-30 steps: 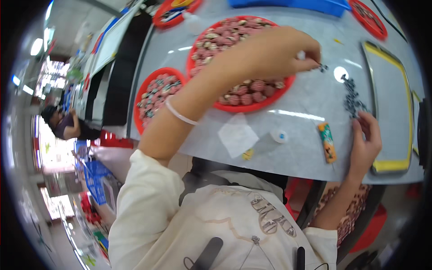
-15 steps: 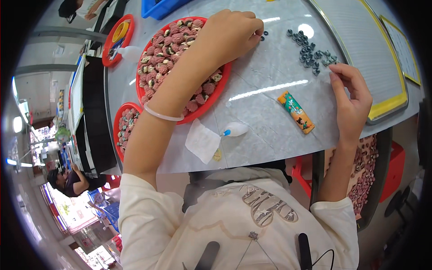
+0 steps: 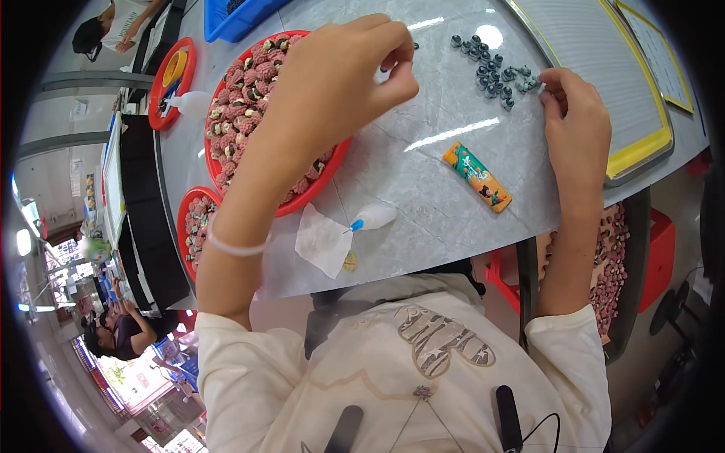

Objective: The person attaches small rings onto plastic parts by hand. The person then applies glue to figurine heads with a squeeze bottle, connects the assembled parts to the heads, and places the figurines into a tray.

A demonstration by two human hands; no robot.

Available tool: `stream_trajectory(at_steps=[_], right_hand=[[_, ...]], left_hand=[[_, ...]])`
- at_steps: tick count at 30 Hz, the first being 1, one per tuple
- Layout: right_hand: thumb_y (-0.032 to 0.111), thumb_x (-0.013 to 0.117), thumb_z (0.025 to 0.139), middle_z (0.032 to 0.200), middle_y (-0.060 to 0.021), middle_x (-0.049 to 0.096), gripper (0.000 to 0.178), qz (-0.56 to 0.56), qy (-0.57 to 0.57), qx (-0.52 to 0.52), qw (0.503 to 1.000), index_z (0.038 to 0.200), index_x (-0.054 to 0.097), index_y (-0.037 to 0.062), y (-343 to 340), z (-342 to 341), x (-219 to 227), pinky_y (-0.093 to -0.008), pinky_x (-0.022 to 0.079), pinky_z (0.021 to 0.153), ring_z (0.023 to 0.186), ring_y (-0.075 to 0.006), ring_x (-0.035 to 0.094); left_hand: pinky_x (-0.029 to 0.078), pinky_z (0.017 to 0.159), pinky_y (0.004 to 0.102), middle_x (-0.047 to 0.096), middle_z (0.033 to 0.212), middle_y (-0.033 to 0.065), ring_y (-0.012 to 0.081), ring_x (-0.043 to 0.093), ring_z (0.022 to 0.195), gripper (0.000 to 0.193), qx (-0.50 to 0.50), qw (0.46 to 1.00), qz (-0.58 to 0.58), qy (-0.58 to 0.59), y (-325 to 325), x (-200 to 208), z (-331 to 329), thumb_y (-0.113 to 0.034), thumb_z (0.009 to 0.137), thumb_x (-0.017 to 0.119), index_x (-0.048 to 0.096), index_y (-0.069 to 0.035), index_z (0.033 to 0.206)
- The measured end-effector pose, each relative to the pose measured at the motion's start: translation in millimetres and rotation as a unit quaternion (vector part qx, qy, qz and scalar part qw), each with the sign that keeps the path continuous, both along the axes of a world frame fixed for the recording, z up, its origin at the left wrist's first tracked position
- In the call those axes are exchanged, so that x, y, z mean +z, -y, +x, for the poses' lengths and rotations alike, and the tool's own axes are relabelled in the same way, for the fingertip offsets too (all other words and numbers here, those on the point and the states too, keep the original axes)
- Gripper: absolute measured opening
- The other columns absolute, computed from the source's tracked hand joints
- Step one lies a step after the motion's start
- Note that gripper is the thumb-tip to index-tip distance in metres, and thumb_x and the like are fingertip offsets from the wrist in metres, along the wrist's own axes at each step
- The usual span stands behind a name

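Observation:
My left hand (image 3: pixel 362 72) is raised near the right rim of a round red basin (image 3: pixel 338 162). Its fingers are curled into a pinch; whatever lies between them is hidden or too small to name. Pink ridged pieces with cream and dark parts (image 3: pixel 236 128) fill the basin. A single small dark piece (image 3: pixel 416 46) lies on the table just past the left fingers. My right hand (image 3: pixel 578 113) is at the near right end of a loose group of small dark grey-green pieces (image 3: pixel 487 72). Its thumb and forefinger are closed beside one paler green piece (image 3: pixel 532 83).
An orange and green packet (image 3: pixel 477 177), a white squeeze bottle with blue tip (image 3: pixel 375 217) and a white tissue (image 3: pixel 321 240) lie on the grey table. A yellow-edged tray (image 3: pixel 638 160) stands right. Smaller red basins (image 3: pixel 182 240) and a blue bin (image 3: pixel 219 29) are left.
My left hand has drawn back toward me and left, away from the single dark piece. My right thumb and forefinger have closed together beside the dark pieces. The whole view has shifted slightly.

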State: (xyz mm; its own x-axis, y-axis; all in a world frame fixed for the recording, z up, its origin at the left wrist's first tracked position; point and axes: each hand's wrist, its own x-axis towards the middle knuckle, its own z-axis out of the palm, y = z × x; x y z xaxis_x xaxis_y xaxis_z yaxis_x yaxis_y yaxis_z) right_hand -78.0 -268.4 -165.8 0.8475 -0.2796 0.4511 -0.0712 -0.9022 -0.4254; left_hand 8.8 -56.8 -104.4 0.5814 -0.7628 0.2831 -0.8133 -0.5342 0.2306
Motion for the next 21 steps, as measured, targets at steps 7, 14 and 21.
stream_trajectory(at_steps=[7, 14, 21], right_hand=[[0.002, 0.05, 0.079, 0.079, -0.006, 0.057, 0.013, 0.394, 0.018, 0.111, 0.912, 0.09, 0.054, -0.001, -18.7, -21.8, 21.7, -0.025, 0.045, 0.067, 0.073, -0.0134, 0.057], [0.012, 0.048, 0.084, 0.107, -0.0151, 0.046, 0.017, 0.499, 0.011, 0.367, 0.785, 0.095, 0.054, 0.0003, -44.4, -48.1, 45.7, -0.0174, 0.039, 0.061, 0.074, -0.0099, 0.049], [0.003, 0.06, 0.074, 0.092, -0.0172, 0.049, 0.017, 0.613, 0.02, 0.47, 0.635, 0.087, 0.051, -0.002, -96.6, -56.0, 48.6, -0.0226, 0.047, 0.064, 0.073, -0.0173, 0.054]], left_hand=[[0.032, 0.051, 0.0221, 0.05, 0.065, 0.004, 0.0103, 0.042, 0.059, 0.01, 0.112, 0.975, -0.166, -0.1, -51.7, 49.1, -81.1, -0.003, 0.064, 0.055, 0.05, 0.002, 0.071], [0.032, 0.049, 0.0202, 0.048, 0.064, 0.0081, 0.0113, 0.042, 0.057, 0.016, 0.059, 0.943, -0.32, -0.074, -49.9, 27.2, -119.8, -0.013, 0.071, 0.057, 0.05, 0.001, 0.072], [0.036, 0.051, 0.02, 0.05, 0.068, 0.0101, 0.0134, 0.046, 0.061, 0.013, 0.025, 0.946, -0.321, 0.029, -48.5, 12.8, -126.2, -0.004, 0.069, 0.054, 0.051, 0.002, 0.08]])
